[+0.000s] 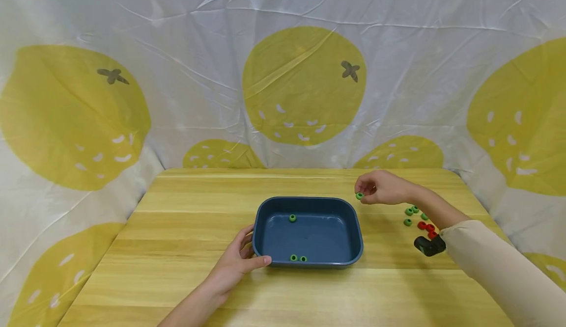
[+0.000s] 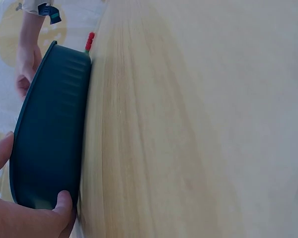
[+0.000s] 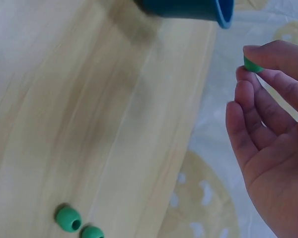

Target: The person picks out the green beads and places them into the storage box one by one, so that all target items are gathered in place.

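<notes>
A dark blue rectangular tub (image 1: 309,236) sits on the wooden table, with three green beads inside: one bead (image 1: 293,218) toward the back and two near the front wall. My left hand (image 1: 239,256) grips the tub's front left corner, thumb over the rim. Off the tub's back right corner, my right hand (image 1: 382,188) is raised above the table. It pinches a green bead (image 3: 252,65) with a hole through it between thumb and fingertips. The other fingers of that hand curl loosely below the bead in the right wrist view.
On the table at the right lie several loose green beads (image 1: 408,222) and a few red beads (image 1: 431,228), partly under the right forearm. A black strapped device (image 1: 430,245) is worn at the right wrist. A lemon-print cloth (image 1: 305,86) hangs behind the table.
</notes>
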### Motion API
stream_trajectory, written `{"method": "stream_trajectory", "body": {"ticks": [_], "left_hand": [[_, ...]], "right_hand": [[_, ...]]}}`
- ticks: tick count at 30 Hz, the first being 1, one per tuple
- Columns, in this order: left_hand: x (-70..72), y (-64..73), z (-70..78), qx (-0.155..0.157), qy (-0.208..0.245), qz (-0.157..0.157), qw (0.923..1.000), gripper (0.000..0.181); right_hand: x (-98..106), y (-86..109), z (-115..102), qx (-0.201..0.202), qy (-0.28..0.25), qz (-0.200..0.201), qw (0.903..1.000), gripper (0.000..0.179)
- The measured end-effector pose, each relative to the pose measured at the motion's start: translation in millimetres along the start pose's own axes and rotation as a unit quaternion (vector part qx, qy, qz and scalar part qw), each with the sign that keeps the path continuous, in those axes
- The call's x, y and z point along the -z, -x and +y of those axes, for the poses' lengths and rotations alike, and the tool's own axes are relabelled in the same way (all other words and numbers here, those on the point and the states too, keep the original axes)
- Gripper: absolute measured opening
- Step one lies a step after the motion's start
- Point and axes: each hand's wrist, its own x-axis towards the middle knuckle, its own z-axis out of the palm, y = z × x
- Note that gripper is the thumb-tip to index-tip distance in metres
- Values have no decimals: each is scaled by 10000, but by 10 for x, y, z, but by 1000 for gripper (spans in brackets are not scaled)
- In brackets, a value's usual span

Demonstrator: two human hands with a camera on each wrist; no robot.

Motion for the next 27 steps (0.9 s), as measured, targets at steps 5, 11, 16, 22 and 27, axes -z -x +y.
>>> {"method": "stream_trajectory", "body": {"ticks": [5,11,16,22,27], "left_hand": [[-1,5,4,9,-7,10,10000,91],[8,4,3,11,-31,1,10000,91],[14,5,2,-18,21,-46,10000,91],[4,4,5,-30,8,-54,10000,91],[2,2,3,0,-15,-1,10000,91]], "right_hand": [[-15,-115,-105,126,82,-206,9997,11],[-36,-244,-221,317,86,-360,9988,11],[-79,-350,-316,499,83,-442,9977,10],[-170,-512,-400,652,153,-542,9963,11],[-265,-671,-482,861,185,-641,9941,13]]}}
